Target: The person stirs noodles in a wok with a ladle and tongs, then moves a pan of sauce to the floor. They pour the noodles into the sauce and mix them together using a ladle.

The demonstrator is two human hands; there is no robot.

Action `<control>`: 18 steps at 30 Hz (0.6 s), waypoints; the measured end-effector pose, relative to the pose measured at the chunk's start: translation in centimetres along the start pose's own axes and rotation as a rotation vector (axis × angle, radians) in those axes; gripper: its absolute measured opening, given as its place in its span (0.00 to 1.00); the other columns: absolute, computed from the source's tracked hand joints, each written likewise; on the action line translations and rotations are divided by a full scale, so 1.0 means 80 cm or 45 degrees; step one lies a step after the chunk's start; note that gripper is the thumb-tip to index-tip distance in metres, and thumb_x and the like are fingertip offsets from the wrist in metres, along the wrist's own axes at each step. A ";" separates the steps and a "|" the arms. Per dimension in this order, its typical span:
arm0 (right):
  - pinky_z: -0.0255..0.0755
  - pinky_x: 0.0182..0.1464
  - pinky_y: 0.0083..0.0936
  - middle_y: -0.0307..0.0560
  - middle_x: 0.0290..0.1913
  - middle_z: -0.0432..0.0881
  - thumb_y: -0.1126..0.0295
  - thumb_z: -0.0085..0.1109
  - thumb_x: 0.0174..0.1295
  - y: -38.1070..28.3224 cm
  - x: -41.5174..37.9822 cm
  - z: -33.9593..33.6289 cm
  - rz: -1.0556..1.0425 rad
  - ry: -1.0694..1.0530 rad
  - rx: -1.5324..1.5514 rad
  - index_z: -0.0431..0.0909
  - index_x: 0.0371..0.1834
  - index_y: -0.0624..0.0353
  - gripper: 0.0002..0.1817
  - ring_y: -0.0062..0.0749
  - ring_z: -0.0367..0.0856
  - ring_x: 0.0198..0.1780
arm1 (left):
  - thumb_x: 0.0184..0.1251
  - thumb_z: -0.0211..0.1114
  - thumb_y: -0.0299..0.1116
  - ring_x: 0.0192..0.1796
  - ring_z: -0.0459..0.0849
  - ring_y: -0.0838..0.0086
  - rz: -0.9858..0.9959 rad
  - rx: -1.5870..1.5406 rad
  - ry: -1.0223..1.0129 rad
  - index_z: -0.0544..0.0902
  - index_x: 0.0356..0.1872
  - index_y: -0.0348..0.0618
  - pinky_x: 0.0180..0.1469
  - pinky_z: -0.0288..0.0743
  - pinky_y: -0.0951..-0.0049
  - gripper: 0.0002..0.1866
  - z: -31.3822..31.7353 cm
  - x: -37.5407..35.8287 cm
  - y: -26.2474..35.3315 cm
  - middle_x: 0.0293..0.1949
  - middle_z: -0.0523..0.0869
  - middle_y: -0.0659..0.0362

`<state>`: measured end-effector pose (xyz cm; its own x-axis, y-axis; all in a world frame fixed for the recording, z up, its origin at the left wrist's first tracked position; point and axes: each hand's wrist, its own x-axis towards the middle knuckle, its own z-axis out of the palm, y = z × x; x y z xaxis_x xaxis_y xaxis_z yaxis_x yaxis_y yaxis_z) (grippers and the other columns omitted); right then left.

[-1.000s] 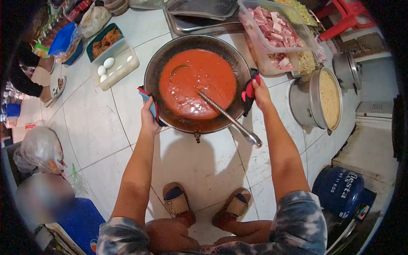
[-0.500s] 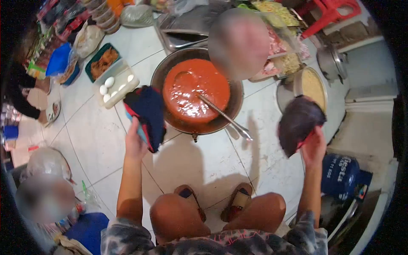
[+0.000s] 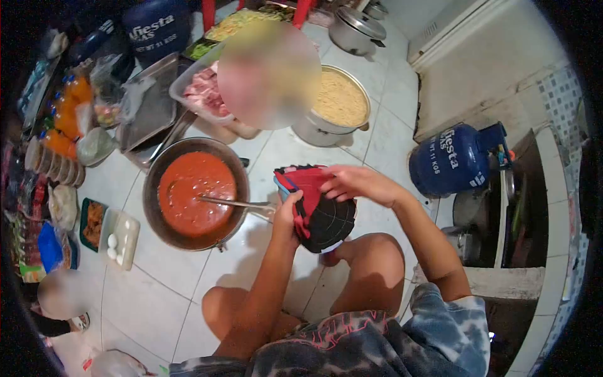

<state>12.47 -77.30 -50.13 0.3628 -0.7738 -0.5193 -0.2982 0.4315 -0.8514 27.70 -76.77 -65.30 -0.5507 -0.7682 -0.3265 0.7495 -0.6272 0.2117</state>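
My left hand and my right hand hold a bundle of dark, red-trimmed pot-holder cloths together in front of my knees. The left hand grips the bundle from below, the right hand lies on its top edge. To the left on the white tiled floor sits a wide dark wok filled with red sauce. A metal ladle rests in the sauce, its handle pointing toward the cloths.
A pot of yellow noodles, a tub of cubed meat, metal trays, a box of eggs and bottles crowd the floor. Two blue gas cylinders stand nearby. Another person's foot shows at lower left.
My hands let go of the wok's rim, lifted the cloths away and brought them together in front of me. My view swung to the right.
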 end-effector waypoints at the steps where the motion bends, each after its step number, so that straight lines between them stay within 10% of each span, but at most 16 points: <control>1: 0.66 0.47 0.25 0.45 0.45 0.73 0.52 0.38 0.61 0.017 -0.007 -0.034 -0.006 0.159 0.041 0.59 0.56 0.54 0.25 0.27 0.72 0.46 | 0.53 0.53 0.31 0.44 0.75 0.67 -0.073 -0.044 0.036 0.64 0.52 0.42 0.47 0.69 0.69 0.22 0.002 0.015 -0.014 0.43 0.75 0.54; 7: 0.67 0.44 0.27 0.48 0.45 0.72 0.54 0.42 0.59 0.101 0.018 -0.244 0.070 0.886 0.445 0.63 0.50 0.55 0.21 0.32 0.72 0.43 | 0.50 0.57 0.41 0.43 0.77 0.66 -0.237 -0.177 0.334 0.73 0.43 0.43 0.49 0.68 0.66 0.19 -0.056 0.053 -0.102 0.41 0.79 0.56; 15: 0.72 0.39 0.33 0.52 0.47 0.66 0.48 0.43 0.57 0.197 0.150 -0.349 0.191 1.079 0.732 0.59 0.52 0.60 0.29 0.37 0.71 0.38 | 0.52 0.55 0.42 0.38 0.77 0.67 -0.036 -0.064 0.371 0.73 0.41 0.44 0.45 0.70 0.68 0.18 -0.049 0.147 -0.070 0.37 0.78 0.57; 16: 0.74 0.33 0.30 0.51 0.42 0.68 0.48 0.45 0.56 0.193 0.163 -0.352 0.261 1.059 0.744 0.63 0.48 0.61 0.27 0.36 0.72 0.33 | 0.50 0.56 0.47 0.29 0.75 0.71 -0.143 0.741 0.685 0.73 0.39 0.45 0.27 0.72 0.73 0.20 -0.023 0.129 -0.028 0.29 0.76 0.59; 18: 0.74 0.27 0.27 0.46 0.33 0.72 0.50 0.48 0.55 0.216 0.183 -0.376 0.227 0.949 0.659 0.69 0.40 0.58 0.22 0.32 0.72 0.29 | 0.45 0.56 0.52 0.32 0.74 0.75 -0.120 1.169 0.692 0.74 0.40 0.47 0.32 0.67 0.72 0.24 0.061 0.094 0.060 0.36 0.77 0.61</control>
<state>-13.94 -95.11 -70.23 -0.3658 -0.6967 -0.6171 0.2019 0.5878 -0.7834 25.35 -86.20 -62.26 -0.1845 -0.6935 -0.6964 0.0241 -0.7116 0.7022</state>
